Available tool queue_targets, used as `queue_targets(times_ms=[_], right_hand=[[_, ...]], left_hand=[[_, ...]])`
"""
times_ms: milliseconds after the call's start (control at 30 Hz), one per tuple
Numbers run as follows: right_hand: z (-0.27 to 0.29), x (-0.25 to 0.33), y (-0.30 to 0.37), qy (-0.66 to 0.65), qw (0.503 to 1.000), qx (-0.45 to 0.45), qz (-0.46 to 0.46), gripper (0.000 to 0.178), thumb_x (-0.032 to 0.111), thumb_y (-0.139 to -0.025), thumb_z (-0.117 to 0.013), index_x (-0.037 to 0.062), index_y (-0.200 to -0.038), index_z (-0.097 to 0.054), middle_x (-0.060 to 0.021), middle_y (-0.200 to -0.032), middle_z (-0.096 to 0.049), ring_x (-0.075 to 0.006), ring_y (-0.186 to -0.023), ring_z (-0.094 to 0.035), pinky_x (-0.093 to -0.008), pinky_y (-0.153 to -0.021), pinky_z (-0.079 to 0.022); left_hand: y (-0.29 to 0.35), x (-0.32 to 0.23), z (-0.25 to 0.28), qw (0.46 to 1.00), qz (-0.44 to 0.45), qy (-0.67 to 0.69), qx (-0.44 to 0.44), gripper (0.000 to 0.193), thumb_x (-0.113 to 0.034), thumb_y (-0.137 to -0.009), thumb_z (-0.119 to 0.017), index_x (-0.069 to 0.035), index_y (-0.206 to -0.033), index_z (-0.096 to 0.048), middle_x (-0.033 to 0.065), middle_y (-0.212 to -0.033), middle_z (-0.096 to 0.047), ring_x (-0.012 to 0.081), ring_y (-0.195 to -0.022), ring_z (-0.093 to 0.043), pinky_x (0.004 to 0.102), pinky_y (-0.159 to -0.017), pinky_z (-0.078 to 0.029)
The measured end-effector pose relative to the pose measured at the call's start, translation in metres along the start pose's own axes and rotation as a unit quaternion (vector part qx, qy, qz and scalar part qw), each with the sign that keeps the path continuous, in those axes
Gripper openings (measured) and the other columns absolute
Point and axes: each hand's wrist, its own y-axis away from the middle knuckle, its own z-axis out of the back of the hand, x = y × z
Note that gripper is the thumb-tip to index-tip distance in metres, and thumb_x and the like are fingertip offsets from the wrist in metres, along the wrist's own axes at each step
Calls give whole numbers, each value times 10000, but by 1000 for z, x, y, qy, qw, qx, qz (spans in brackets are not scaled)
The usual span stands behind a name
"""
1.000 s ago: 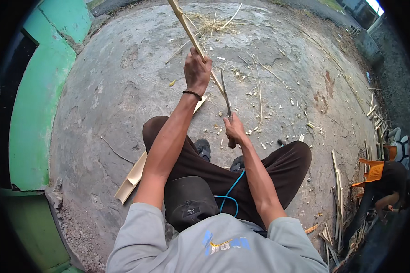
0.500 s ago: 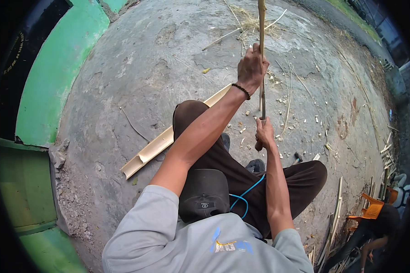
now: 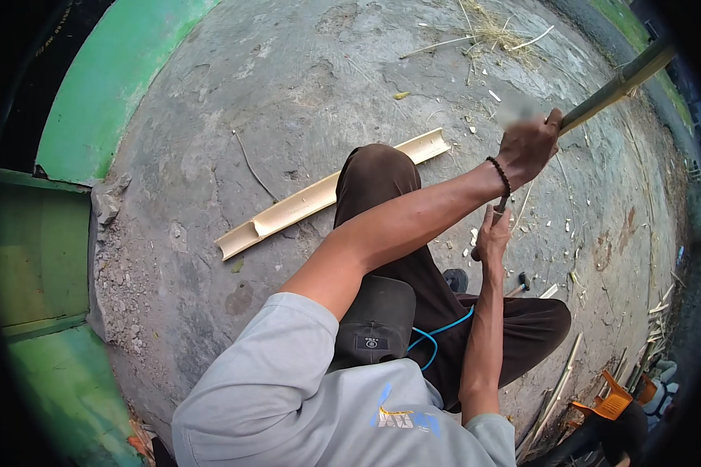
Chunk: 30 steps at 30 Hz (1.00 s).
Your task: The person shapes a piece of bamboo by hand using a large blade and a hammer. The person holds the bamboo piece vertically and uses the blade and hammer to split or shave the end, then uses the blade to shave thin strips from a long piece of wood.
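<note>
My left hand (image 3: pixel 531 144), with a dark bead bracelet at the wrist, grips a long green-brown bamboo pole (image 3: pixel 619 80) that runs up to the right. Just below it, my right hand (image 3: pixel 493 233) is closed around the handle of a tool whose blade is hidden behind the left hand. I sit low on the concrete ground (image 3: pixel 288 86), knees bent, in dark brown trousers (image 3: pixel 382 187). A split half of bamboo (image 3: pixel 327 196), pale inside, lies on the ground under my left knee.
A green painted wall (image 3: pixel 109 86) curves along the left. Bamboo shavings and slivers (image 3: pixel 491 31) litter the ground ahead and at the right. An orange object (image 3: pixel 611 401) sits at lower right. A blue cord (image 3: pixel 436 335) hangs at my chest.
The view has swung left. The pole, upright before, now leans to the right. Both hands stay on pole and tool, and more of the split bamboo shows.
</note>
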Motion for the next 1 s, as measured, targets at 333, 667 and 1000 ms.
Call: queue_targets(times_ms=[333, 667, 1000], right_hand=[[46, -7, -15, -609, 741, 175, -224, 433, 376, -1040, -532, 25, -1285, -464, 61, -616, -331, -37, -440, -346, -213, -384, -339], [15, -8, -12, -460, 797, 222, -321, 348, 345, -1019, -574, 29, -1136, -487, -24, -646, -478, -167, -460, -472, -315, -423, -388], [-5, -7, -1, -169, 985, 12, -10, 299, 281, -1004, -590, 31, -1093, -452, -182, -680, -598, -337, -568, -622, -438, -485, -462]], left_hand=[[-3, 12, 4, 1000, 3, -21, -12, 340, -148, -862, -678, -49, -1080, -436, 173, -628, -642, 385, -610, -683, 471, -503, -543], [-21, 52, 20, 993, 74, -74, -48, 315, -224, -902, -618, -4, -1089, -492, 209, -679, -670, 409, -676, -693, 488, -576, -567], [-19, 54, 21, 997, 55, -15, -50, 329, -190, -897, -633, -6, -1119, -475, 209, -687, -670, 413, -677, -689, 468, -583, -571]])
